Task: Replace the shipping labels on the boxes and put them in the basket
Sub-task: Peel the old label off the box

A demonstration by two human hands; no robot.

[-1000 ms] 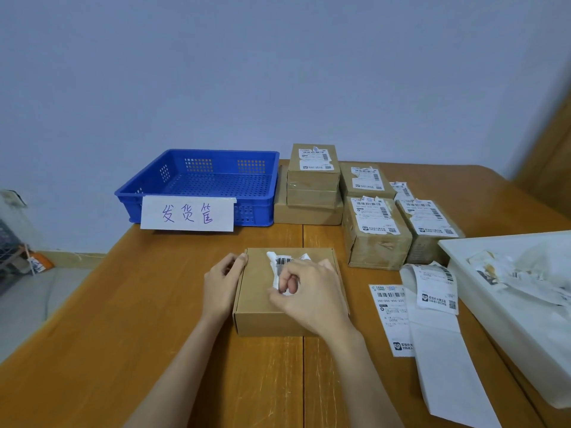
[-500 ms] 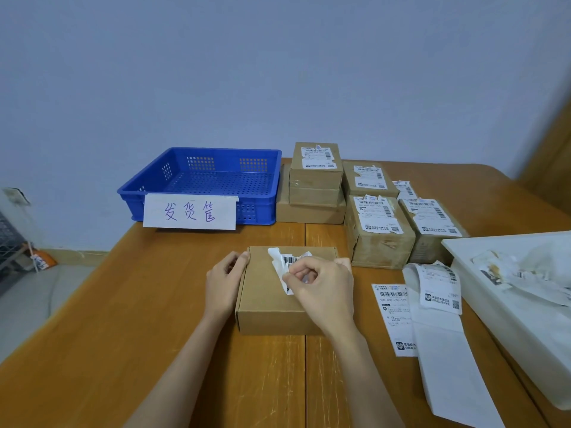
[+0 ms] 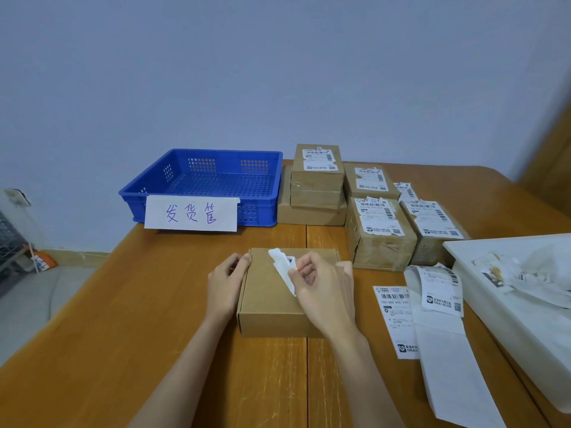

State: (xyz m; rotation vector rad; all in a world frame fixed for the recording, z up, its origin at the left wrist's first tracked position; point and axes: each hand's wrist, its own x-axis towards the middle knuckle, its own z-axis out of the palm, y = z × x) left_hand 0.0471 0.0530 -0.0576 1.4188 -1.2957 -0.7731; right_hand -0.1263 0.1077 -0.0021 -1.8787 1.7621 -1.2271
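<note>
Blue perforated plastic basket (image 3: 173, 193) sits at the far-left table edge, bare wooden tabletop (image 3: 123, 304) in front of it. Left hand (image 3: 227, 282) rests with loosely curled fingers against the left side of the flat brown cardboard box (image 3: 265, 301) at centre. Right hand (image 3: 324, 291) pinches the crumpled white shipping label (image 3: 282, 267), partly lifted off the lid; its print is hidden. White plastic bin (image 3: 482, 291) is cut off at right.

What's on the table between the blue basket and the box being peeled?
Head view: bare table between the basket and the box; only the basket's paper sign hangs at its front.
</note>
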